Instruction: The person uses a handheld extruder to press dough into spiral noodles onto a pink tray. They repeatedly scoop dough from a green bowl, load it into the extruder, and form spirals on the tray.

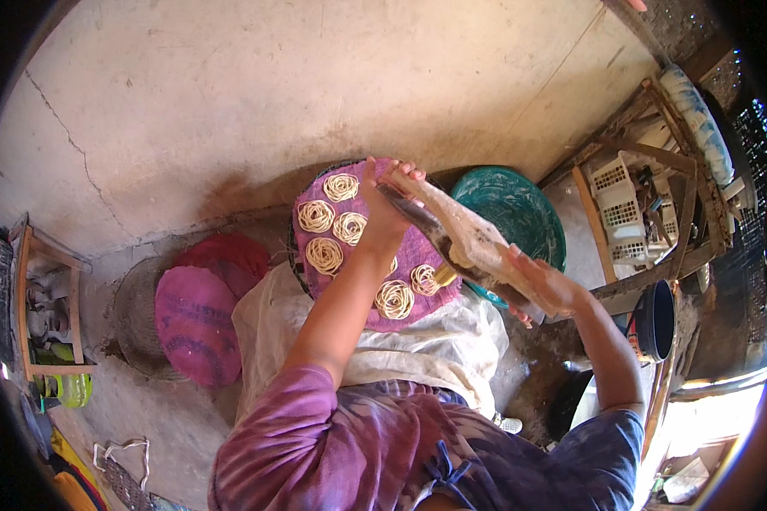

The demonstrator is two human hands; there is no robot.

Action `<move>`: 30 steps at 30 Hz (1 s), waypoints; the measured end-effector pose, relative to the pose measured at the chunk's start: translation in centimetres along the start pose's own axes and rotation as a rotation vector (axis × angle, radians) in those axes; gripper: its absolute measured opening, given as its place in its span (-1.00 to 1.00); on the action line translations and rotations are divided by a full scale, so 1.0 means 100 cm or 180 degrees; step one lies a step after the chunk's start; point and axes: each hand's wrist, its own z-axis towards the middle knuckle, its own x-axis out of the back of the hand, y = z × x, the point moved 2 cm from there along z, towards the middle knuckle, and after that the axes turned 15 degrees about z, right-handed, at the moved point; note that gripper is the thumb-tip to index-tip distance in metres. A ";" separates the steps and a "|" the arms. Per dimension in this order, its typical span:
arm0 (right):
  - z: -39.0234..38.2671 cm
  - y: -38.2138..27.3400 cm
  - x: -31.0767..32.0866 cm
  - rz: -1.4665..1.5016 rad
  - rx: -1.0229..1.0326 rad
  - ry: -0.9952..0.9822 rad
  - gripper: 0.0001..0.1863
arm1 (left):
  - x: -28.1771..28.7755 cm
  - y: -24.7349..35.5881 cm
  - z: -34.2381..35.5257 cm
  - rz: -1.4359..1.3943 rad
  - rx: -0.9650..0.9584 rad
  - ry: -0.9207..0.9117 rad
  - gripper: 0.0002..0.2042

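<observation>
My left hand (389, 204) is closed round the upper left end of a two-handled wooden press (462, 217). The lower right end of the press is gripped by my right hand (537, 281). A brass-coloured cylinder (446, 273) sticks out under the middle of the press, close to a small coil of dough strands (424, 279). Several round, pale coils (323, 255) lie apart on a purple cloth (362, 189) spread over a round, dark-rimmed tray in front of me. My left forearm hides part of the cloth and a coil.
A green basin (520, 200), whitish inside, stands right of the tray. Left of it, red and purple cloth-covered rounds (198, 324) lie by a grey woven basket (141, 315). White cloth (418, 345) covers my lap. A wooden rack (601, 226) and dark bucket (654, 319) stand right; a wall rises behind.
</observation>
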 end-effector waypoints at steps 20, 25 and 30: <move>0.040 0.065 -0.002 0.2573 0.0080 -0.1158 -0.08 | 0.052 -0.029 0.014 -0.0560 0.0166 -0.0972 -0.53; 0.092 0.106 -0.025 0.3256 0.0283 -0.1483 -0.20 | 0.068 -0.024 0.010 -0.0621 -0.0037 -0.0759 -0.56; 0.118 0.124 -0.008 0.1907 0.0303 -0.1079 -0.41 | 0.059 0.005 0.015 -0.0321 -0.0403 -0.0993 -0.63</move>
